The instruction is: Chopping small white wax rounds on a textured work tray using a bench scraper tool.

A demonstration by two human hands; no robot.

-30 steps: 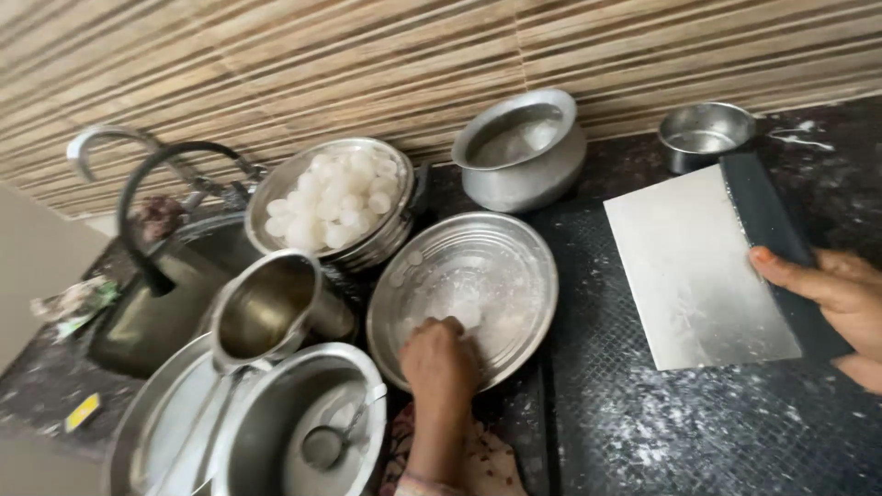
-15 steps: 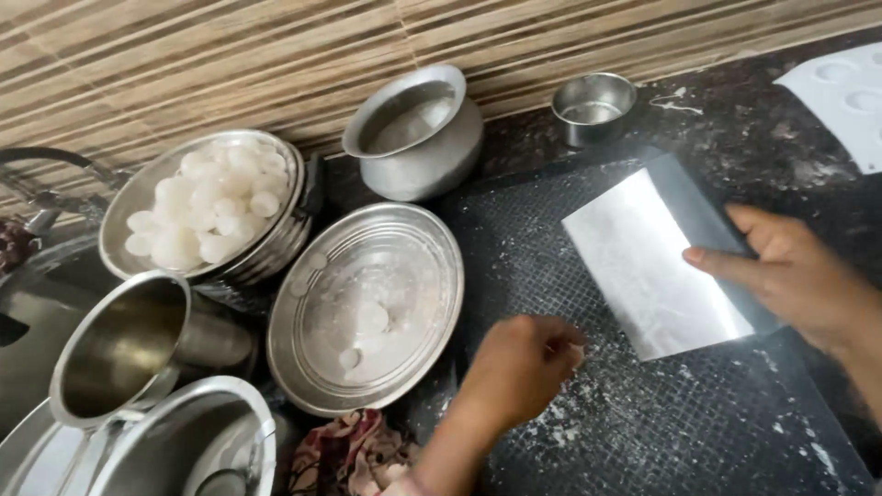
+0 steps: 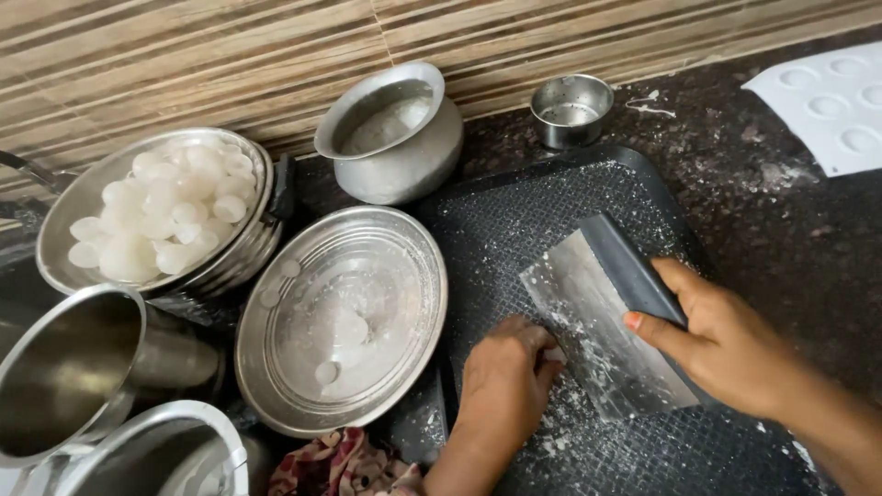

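My right hand (image 3: 730,344) grips the dark handle of a steel bench scraper (image 3: 597,317), its floury blade tilted down onto a black textured mat (image 3: 542,216). Resting on the mat just left of the blade, my left hand (image 3: 503,381) has its fingers curled, touching the blade's lower edge and the white crumbs there. Whether it pinches anything is hidden. A wide steel plate (image 3: 344,317) with a few flat white dough discs lies left of the mat.
A steel bowl (image 3: 156,211) heaped with white dough discs sits at the left. Behind the mat stand a round steel pot (image 3: 395,133) and a small steel cup (image 3: 571,110). More steel vessels (image 3: 83,367) crowd the lower left; a white dimpled sheet (image 3: 831,106) lies at the far right.
My left hand left the steel plate and moved right onto the mat beside the scraper. My right hand brought the scraper closer and tilted it down. The view shifted right.
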